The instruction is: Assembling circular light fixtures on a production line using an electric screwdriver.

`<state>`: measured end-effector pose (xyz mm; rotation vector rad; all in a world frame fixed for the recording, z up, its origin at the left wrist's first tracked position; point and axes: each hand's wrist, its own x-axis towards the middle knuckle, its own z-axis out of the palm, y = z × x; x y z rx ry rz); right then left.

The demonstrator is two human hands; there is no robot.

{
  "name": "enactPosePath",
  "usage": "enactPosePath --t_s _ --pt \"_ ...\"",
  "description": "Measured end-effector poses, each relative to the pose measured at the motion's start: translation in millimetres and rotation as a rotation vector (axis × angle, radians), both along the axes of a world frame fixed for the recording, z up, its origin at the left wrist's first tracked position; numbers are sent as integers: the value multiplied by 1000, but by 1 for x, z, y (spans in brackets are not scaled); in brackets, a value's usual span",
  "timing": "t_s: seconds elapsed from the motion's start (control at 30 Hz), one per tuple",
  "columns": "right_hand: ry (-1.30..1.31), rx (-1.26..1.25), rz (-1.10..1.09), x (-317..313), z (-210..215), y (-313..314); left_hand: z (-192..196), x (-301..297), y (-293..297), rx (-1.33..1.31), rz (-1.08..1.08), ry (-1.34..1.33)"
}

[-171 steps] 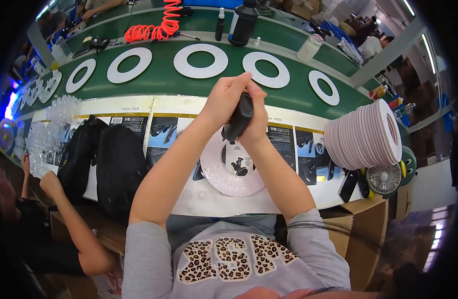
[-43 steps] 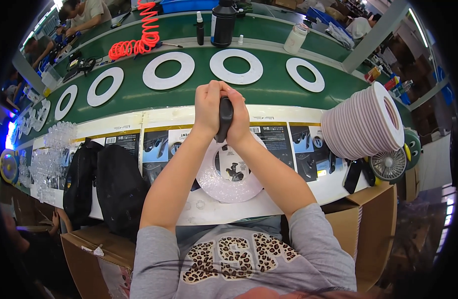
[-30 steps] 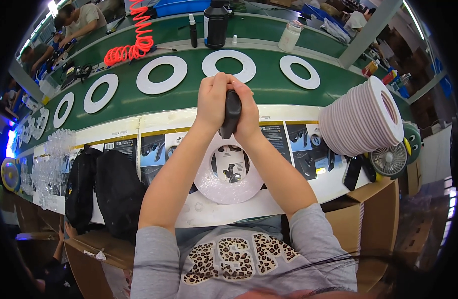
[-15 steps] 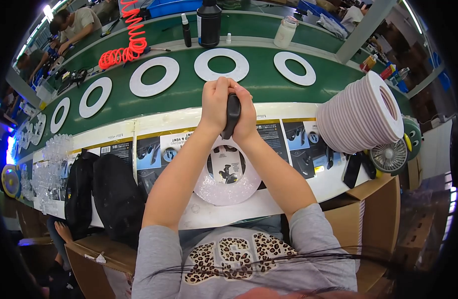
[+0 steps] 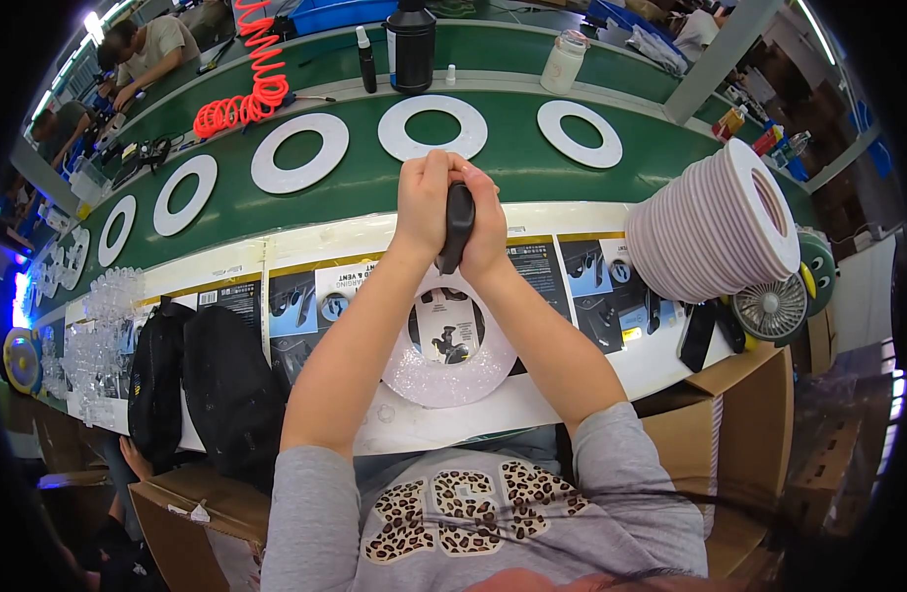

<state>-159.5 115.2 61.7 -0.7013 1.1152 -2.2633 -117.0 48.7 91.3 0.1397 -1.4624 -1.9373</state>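
Note:
Both hands come together over the middle of the workbench. My left hand (image 5: 427,205) and my right hand (image 5: 486,219) are wrapped round a tool with a smooth black handle (image 5: 459,222); its working end is hidden, so its kind is unclear. Below it, nearer to me, lies a white glittery ring (image 5: 443,385) on the white table edge. Through its hole show printed sheets with pictures of small black devices. My forearms pass on either side of the ring and cover parts of it.
Flat white rings (image 5: 300,153) sit spaced along the green conveyor belt (image 5: 364,178). At right stand a tall stack of rings (image 5: 685,227) and a small fan (image 5: 772,308). Black pouches (image 5: 231,375) and clear plastic parts (image 5: 103,335) lie left. Open cardboard boxes (image 5: 192,523) flank me.
The rings on the conveyor belt have shifted slightly left. My hands keep their grip on the black-handled tool, almost in the same place.

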Motion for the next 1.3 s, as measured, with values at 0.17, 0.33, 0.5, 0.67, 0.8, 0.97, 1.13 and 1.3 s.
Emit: enactPosePath --t_s 0.17,0.33,0.5,0.67,0.8,0.97,1.13,1.3 --pt "-48 24 13 5 25 5 21 1 -1 -67 -34 -28" --pt "2 -46 88 -12 29 2 29 -9 -5 -99 -42 -39" --pt "41 -53 5 -20 15 -6 15 -21 -7 -34 -29 -41" --pt "56 -88 -83 -16 14 -12 6 -24 -7 -18 -10 -35" --pt "56 -89 -66 -19 12 -11 7 -24 -6 -43 9 -55" --pt "68 -84 -61 -21 7 -10 0 -27 -6 -29 -6 -35" --pt "0 -97 -20 -20 11 -10 1 -26 -10 -29 6 -30" --pt "-163 -69 -52 -20 12 -6 13 -24 -6 -110 -43 -111"
